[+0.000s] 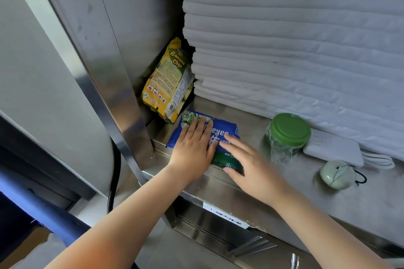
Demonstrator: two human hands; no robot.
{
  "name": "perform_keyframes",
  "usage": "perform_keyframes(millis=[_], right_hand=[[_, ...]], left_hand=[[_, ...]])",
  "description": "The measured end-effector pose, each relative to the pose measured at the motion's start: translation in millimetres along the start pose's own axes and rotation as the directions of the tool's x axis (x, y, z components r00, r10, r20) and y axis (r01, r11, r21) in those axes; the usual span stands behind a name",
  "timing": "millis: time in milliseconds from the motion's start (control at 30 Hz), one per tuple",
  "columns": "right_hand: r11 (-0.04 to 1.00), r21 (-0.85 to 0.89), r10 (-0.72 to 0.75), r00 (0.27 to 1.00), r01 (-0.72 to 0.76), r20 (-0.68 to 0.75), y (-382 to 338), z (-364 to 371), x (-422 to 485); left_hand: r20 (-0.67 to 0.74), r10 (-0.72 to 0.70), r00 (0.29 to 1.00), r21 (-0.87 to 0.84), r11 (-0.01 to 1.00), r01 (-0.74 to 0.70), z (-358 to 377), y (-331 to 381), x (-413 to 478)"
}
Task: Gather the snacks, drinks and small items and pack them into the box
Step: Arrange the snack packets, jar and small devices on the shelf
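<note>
A blue and green flat packet [225, 132] lies on the steel shelf [251, 183]. My left hand [193, 148] rests flat on its left half with straight fingers. My right hand [251, 166] lies over its right end, fingers extended, the thumb at the packet's near edge. A yellow bag of banana chips [168, 81] leans upright in the back left corner. A green-lidded jar [287, 134] stands to the right of the packet. Further right lie a white power bank [334, 147] and a small pale green round gadget [335, 174]. No box is in view.
A tall stack of folded white linen [295, 39] fills the shelf behind the items. A steel upright post [122, 102] bounds the shelf at left. A black hose [113, 185] hangs beside the post. A blue bar [43, 209] crosses the lower left.
</note>
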State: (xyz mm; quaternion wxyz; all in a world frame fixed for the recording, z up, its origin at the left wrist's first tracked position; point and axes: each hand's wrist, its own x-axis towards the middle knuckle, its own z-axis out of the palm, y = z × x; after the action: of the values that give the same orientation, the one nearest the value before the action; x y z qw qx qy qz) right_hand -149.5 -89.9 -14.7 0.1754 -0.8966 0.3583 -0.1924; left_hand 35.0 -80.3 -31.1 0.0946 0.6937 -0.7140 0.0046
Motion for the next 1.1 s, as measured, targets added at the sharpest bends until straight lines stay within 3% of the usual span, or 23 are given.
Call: perform_keyframes(millis=[67,133,233,300,467,767,967,1100], right_hand=[[0.988,0.13,0.098,0.992,-0.087,-0.08,6,-10,9],[0.972,0.124,0.21,0.973,-0.198,-0.095,16,-18,24],[0.929,0.032,0.364,0.926,-0.369,0.103,25,-21,51],[0.91,0.068,0.394,0.903,-0.41,0.173,26,-21,65],[0.882,0.206,0.382,0.9,-0.423,0.211,33,-27,78],[0.927,0.021,0.353,0.888,-0.376,0.296,42,-35,76],[0.96,-0.071,0.279,0.943,-0.271,0.181,38,-39,73],[0.96,-0.058,0.279,0.939,-0.273,0.203,35,-42,66]], left_hand=[[-0.011,0.012,1.0,0.013,1.0,-0.012,4,-7,-3],[-0.001,0.029,1.0,-0.011,1.0,-0.029,4,-11,-3],[0.01,0.033,0.999,-0.025,0.999,-0.032,5,-11,-2],[0.007,0.035,0.999,-0.028,0.999,-0.035,5,-10,-3],[-0.002,0.044,0.999,-0.041,0.998,-0.044,6,-13,-3],[-0.021,0.083,0.996,-0.095,0.992,-0.084,6,-21,-4],[-0.027,0.083,0.996,-0.12,0.989,-0.085,7,-21,-5],[-0.027,0.078,0.997,-0.108,0.991,-0.081,6,-21,-4]])
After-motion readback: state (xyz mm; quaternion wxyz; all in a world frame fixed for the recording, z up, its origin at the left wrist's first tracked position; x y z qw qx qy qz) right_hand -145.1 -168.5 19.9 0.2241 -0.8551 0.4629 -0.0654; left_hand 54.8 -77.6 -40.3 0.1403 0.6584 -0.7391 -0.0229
